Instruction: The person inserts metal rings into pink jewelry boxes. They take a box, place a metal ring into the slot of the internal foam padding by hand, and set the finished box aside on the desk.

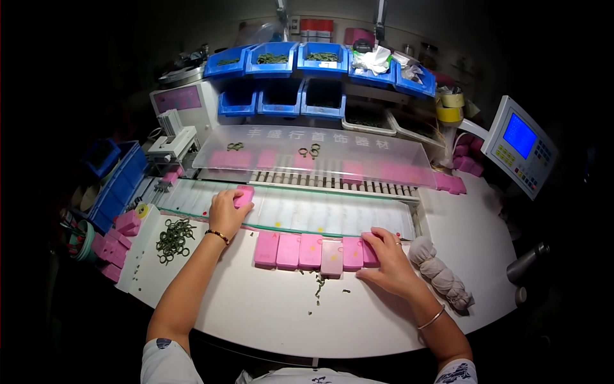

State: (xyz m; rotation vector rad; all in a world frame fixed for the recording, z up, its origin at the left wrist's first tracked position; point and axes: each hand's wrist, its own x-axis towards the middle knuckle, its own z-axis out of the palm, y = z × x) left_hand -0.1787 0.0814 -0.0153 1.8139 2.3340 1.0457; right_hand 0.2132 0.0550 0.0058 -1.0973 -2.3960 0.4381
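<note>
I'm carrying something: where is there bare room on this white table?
Two patches of the table look bare: between the scattered green bits and the front edge, and right of the grey bundle. Crowded: the pink blocks by the right hand, and left, around the green rings.

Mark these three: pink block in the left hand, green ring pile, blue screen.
Pink block (pixel 245 195): head view, on its exposed face.
Green ring pile (pixel 174 240): head view, middle of the heap.
Blue screen (pixel 520 136): head view, centre of the display.

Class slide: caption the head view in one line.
Left fingers hold a pink rectangular block; right fingers touch the row of similar blocks.
</note>
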